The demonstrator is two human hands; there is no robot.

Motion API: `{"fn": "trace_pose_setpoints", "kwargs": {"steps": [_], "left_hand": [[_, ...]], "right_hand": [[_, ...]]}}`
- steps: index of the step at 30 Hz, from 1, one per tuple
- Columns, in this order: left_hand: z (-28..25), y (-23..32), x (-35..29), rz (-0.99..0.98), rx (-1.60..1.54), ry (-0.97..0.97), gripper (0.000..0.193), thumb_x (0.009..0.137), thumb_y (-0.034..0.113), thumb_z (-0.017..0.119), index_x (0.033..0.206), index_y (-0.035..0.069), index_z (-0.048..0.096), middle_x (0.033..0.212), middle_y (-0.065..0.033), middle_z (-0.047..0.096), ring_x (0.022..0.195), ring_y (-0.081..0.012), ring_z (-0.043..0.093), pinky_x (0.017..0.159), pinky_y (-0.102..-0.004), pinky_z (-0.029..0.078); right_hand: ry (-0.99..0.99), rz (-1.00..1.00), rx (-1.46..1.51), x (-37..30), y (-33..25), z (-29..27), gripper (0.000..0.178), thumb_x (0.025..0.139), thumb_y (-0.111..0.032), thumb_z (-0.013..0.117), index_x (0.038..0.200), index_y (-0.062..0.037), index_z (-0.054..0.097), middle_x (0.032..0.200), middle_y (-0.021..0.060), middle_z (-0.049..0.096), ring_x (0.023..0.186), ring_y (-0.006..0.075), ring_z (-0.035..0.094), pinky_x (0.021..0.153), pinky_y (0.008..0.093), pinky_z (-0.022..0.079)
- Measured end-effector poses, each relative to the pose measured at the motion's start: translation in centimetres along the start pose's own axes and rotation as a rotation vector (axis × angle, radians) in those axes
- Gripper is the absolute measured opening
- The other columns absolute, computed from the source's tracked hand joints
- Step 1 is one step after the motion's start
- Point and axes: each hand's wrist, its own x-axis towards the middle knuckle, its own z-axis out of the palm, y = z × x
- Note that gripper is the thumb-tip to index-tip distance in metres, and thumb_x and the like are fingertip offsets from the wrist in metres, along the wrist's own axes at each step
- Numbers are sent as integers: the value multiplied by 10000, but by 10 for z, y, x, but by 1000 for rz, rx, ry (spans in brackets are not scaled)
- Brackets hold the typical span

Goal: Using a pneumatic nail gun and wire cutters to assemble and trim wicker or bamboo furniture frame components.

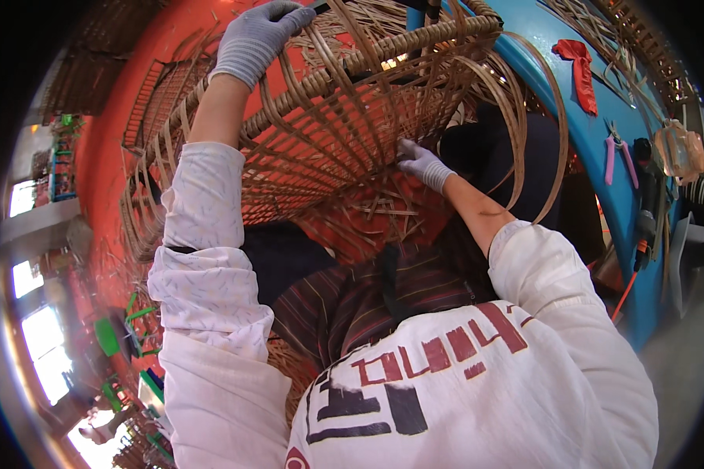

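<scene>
A large woven wicker piece (pixel 313 160), open-meshed with a thick wrapped rim, stands tilted in front of me between my legs. My left hand (pixel 254 43), in a striped grey glove, reaches to its far upper edge. Its fingers are bent over the frame there, beside a dark bar; the fingertips are partly hidden. My right hand (pixel 426 166), gloved alike, is at the lower right of the weave. Its fingers are closed against the mesh, and what they pinch is too small to make out. Long loose wicker strips (pixel 559 117) loop out from the right side of the piece.
A blue table (pixel 536 35) curves along the right, bearing a red strip of cloth or plastic (pixel 579 74), pink-handled pliers (pixel 620 156), a dark tool and a crumpled clear bag (pixel 680 152). Wicker scraps (pixel 391 209) litter the red floor (pixel 113 148).
</scene>
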Motion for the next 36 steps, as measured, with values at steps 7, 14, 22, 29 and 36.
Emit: {"fn": "trace_pose_setpoints", "kwargs": {"steps": [7, 14, 22, 29, 36], "left_hand": [[5, -47, 19, 184, 93, 30, 512, 837, 614, 615, 1106, 192, 721, 945, -66, 728, 935, -242, 680, 865, -380, 497], [11, -43, 25, 189, 105, -23, 501, 845, 601, 607, 1101, 186, 718, 949, -50, 728, 928, -239, 679, 869, -378, 502], [12, -34, 18, 172, 148, -5, 511, 843, 608, 601, 1115, 189, 710, 1015, -76, 719, 970, -269, 672, 883, -402, 495], [7, -20, 1, 98, 121, -30, 490, 844, 601, 603, 1118, 209, 709, 1028, -87, 716, 975, -283, 668, 881, -405, 494], [10, -6, -26, 63, 126, 2, 450, 849, 573, 605, 1096, 212, 710, 1019, -84, 715, 985, -284, 670, 881, -401, 502]], "right_hand": [[459, -155, -523, -47, -87, 25, 287, 884, -103, 570, 1155, -38, 636, 1155, 132, 672, 1081, 287, 632, 946, 350, 483], [407, -343, -285, -73, -118, 35, 441, 871, -15, 579, 1306, -34, 511, 1187, 149, 629, 1036, 238, 636, 911, 318, 496], [386, -363, -337, -74, -117, 27, 462, 892, -11, 594, 1342, -28, 492, 1176, 118, 638, 1028, 182, 632, 904, 289, 504], [357, -505, -361, -119, -179, 26, 318, 874, -85, 654, 1189, -46, 628, 1063, 145, 664, 901, 222, 669, 826, 303, 524], [190, -1154, -348, -162, -321, 56, 216, 904, -50, 606, 1116, -41, 648, 994, 125, 671, 826, 204, 673, 746, 305, 529]]}}
